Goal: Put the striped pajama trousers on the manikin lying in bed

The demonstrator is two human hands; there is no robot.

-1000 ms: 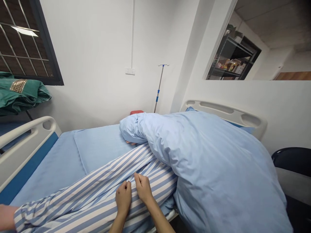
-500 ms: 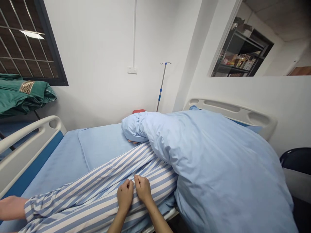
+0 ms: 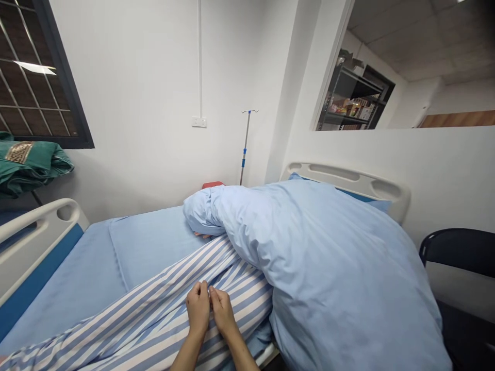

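Left hand (image 3: 198, 308) + right hand (image 3: 221, 307) kinda curled, close together over striped pants (image 3: 154, 309), can't tell if pinching fabric. Blue quilt (image 3: 336, 273) alongside.

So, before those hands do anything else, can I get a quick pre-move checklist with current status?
1. Hands visible: ok. Left hand and right hand side by side, over the striped trousers.
2. Grip on fabric: cannot tell. Both curled; what they may pinch is hidden.
3. Quilt apart from both hands: ok. Its edge lies beyond the right hand.
4. Lying person's hand uncovered: not ok. Only the fingers show under the quilt.
5. Trouser legs fully in frame: not ok. They are cut off at the picture edge.
6. Drip stand hooks bare: ok. Nothing visible hangs there.
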